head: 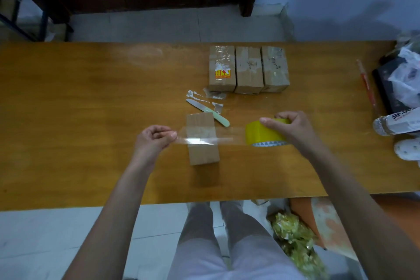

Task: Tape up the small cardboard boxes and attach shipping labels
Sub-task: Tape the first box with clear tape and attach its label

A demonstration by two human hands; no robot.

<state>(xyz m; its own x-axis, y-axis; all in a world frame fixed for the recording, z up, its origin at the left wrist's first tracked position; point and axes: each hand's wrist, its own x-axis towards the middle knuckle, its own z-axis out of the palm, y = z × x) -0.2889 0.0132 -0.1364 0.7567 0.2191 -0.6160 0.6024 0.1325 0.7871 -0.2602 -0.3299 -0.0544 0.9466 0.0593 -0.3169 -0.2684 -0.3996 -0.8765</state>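
- Table [91, 120]: wood, orange-brown, smooth, faint sheen.
- Boxes, upper centre [248, 69]: matt brown cardboard under glossy, wrinkled clear tape.
- Tape strip, centre [204, 140]: clear, shiny film.
- Tape roll [264, 134]: yellow, glossy.
- Knife [208, 111]: dull metal blade, pale green plastic handle.

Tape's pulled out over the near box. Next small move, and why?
Probably lower the tape strip onto the near box. The left hand pinches its free end, the right hand grips the yellow tape roll, and the strip spans the box top, seemingly not yet stuck down.
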